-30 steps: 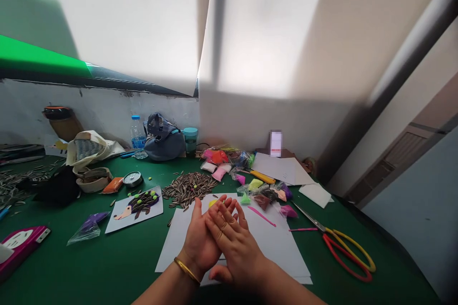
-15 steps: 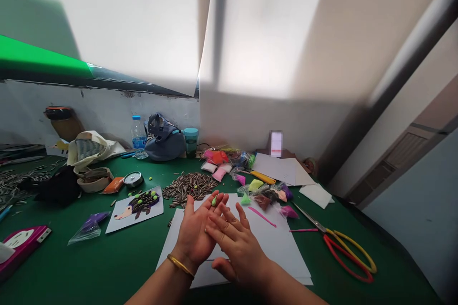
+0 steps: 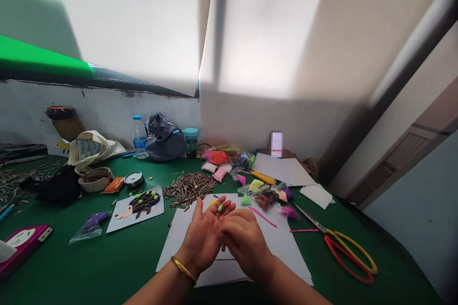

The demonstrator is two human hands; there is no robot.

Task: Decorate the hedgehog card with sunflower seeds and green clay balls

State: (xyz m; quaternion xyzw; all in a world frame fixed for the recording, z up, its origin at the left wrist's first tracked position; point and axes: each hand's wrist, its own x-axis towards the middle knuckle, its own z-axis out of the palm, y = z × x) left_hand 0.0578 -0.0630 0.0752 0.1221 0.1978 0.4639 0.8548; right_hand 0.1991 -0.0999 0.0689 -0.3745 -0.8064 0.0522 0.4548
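Tiny green blob (image 3: 220, 208) sits on the fingers of the unclenched left hand (image 3: 201, 237), probably light, squishy clay, so pinch its sides gently; no clue if the curled right hand (image 3: 247, 239) grips anything.

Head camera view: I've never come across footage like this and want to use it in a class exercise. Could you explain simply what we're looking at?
There is no machine here, only a person's two bare hands. One camera, worn on the head, looks forward and down, so every picture comes from that same spot.

The left hand, palm up, carries a small light-green piece on its fingers. The right hand is curled against it; whether its grip holds anything is hidden.

Beneath them, white paper lies on a green tabletop. Around it are a pile of striped sunflower seeds, a hedgehog picture and scissors.
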